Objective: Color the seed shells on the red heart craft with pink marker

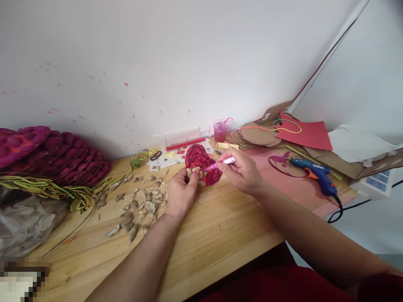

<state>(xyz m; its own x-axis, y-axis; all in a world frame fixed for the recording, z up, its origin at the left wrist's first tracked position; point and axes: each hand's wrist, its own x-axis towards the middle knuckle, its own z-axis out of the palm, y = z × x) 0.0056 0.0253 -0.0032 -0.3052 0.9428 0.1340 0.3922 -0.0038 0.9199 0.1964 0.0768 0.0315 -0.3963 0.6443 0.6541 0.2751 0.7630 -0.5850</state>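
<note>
My left hand (183, 188) pinches the lower left edge of a round piece (198, 156) covered in peanut shells, held just above the wooden table. Most of its shells are painted deep magenta; a few by my left fingertips are bare tan. In my right hand (242, 171) is a slim white-handled paintbrush (229, 160), its front part coated pink. The brush tip meets the shells close to my left thumb. Loose peanut shells (150, 206) lie scattered left of my left hand.
Stacked magenta shell-covered pieces (78, 157) and green cords (47, 184) stand at left. Behind are a plastic cup of pink paint (221, 131) and a sheet with paper stars (171, 157). Cardboard discs (260, 135), red paper (305, 131) and a blue glue gun (317, 174) lie right.
</note>
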